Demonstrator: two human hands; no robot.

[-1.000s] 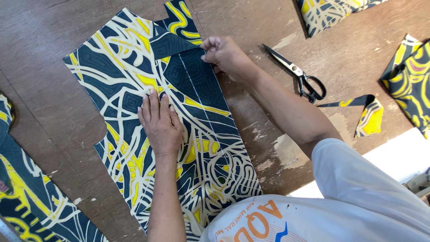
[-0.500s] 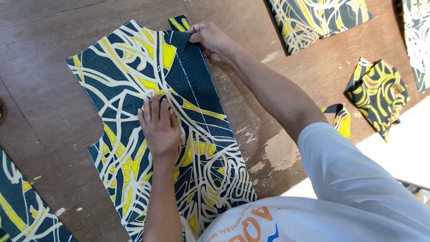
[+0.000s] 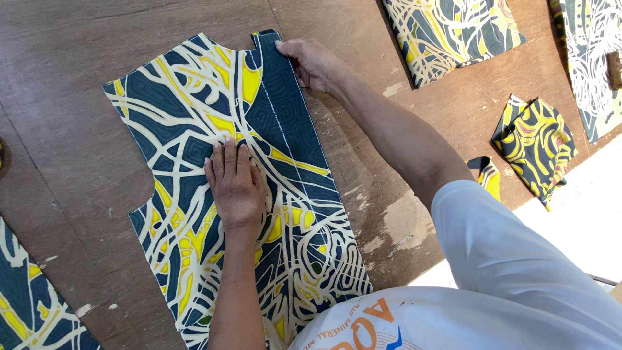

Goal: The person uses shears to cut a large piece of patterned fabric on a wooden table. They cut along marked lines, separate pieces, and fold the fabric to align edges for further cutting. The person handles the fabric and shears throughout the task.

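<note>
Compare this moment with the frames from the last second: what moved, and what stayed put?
The right hand slid farther up the folded edge of the printed fabric panel, from partway along it to the top corner tab, which it now pinches. The scissors seen beside that hand a second ago are out of view now; the camera shifted too. The left hand stayed flat on the panel's middle, and the panel stayed spread on the wooden table.

The cut fabric panel [image 3: 259, 194] has its lower end hidden under the person's white shirt [image 3: 492, 285]. The right hand [image 3: 314, 63] covers the panel's top right edge; its fingertips cannot be made out. Fabric pieces [image 3: 29, 304] at the table's [image 3: 65, 129] lower left and upper right are cut off by the picture's edges.
</note>
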